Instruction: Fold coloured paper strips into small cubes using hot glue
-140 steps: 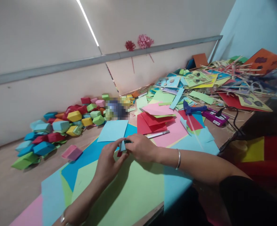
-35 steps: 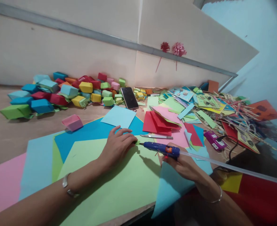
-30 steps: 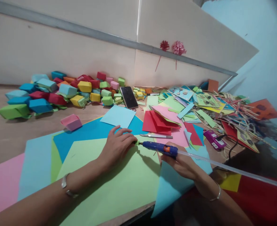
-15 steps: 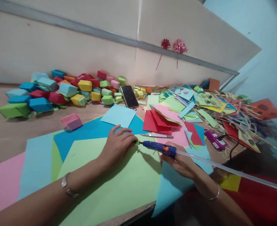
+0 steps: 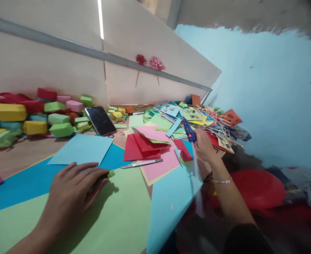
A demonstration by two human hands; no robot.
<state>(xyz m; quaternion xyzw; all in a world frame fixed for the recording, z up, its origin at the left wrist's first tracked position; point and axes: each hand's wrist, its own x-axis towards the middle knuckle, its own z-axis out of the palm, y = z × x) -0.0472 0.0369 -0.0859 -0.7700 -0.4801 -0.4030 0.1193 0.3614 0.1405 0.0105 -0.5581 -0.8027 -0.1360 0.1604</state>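
My left hand [image 5: 73, 190] is over the large light green sheet [image 5: 123, 215], thumb and forefinger pinched on a small green paper piece [image 5: 111, 173]. Most of that piece is hidden by the fingers. Off to the right, my right hand [image 5: 204, 144] grips a blue glue gun [image 5: 189, 130] with an orange trigger, its nozzle pointing away over the paper pile. A long translucent glue stick [image 5: 197, 176] trails from the gun's rear, blurred. Between the hands lies a craft knife [image 5: 141, 163]. A light blue sheet [image 5: 82, 148] rests just beyond my left fingers.
Folded paper boxes [image 5: 35, 127] in several colours crowd the back left beside a phone [image 5: 100, 120]. Red folded paper [image 5: 142, 148] and a heap of cards and sticks [image 5: 195, 113] cover the right. Two paper flowers [image 5: 157, 63] lean on the wall. A red stool [image 5: 258, 188] stands beyond the table edge.
My right hand has drawn the glue gun away from the green paper piece, over to the right and farther back. The view has swung right. My left hand still pinches the piece.
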